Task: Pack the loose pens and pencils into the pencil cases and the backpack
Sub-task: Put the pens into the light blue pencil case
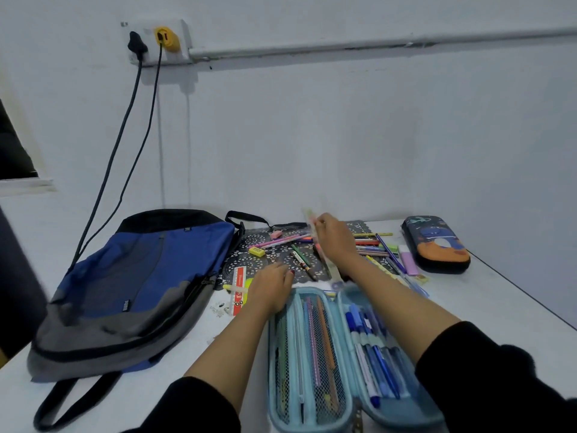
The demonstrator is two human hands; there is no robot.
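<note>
Right hand [335, 240] pinches a blurred clear ruler [310, 218] over the loose pens and pencils [300, 255]; left hand [271, 289] rests flat on open blue pencil case [272, 373] corner, backpack [140, 270] to its left.

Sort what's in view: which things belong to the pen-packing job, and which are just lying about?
Job: open blue pencil case, dark pencil case, backpack, loose pens and pencils, right hand pinching a pale strip.
Lying about: red ruler, yellow eraser, lace mat, wall plugs.
</note>
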